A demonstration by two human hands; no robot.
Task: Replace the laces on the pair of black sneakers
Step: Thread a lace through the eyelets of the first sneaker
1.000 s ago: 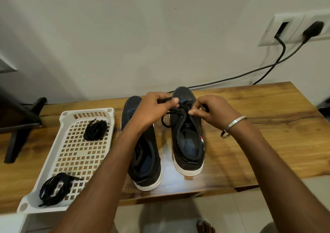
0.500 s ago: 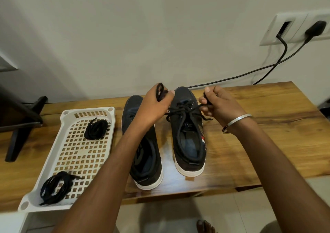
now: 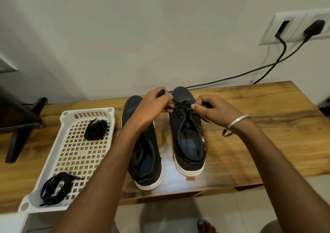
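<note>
Head view, both hands, left hand [image 3: 151,108], right hand [image 3: 212,108], apparently pinching lace [image 3: 184,108] over right sneaker [image 3: 187,140]

Wooden table [image 3: 267,125] up against a pale wall, brown with dark wavy lines in it. On top, near the middle, two black shoes with white soles, side by side, toes to the wall: left shoe [image 3: 142,154] and right shoe [image 3: 189,143], near each other but not touching. Just beside the left shoe, white plastic tray [image 3: 53,154] full of little square holes. At the far left edge, black stand [image 3: 19,125] with a slanted leg. At the back, thin black cord [image 3: 223,80] lying behind the shoes.
</note>
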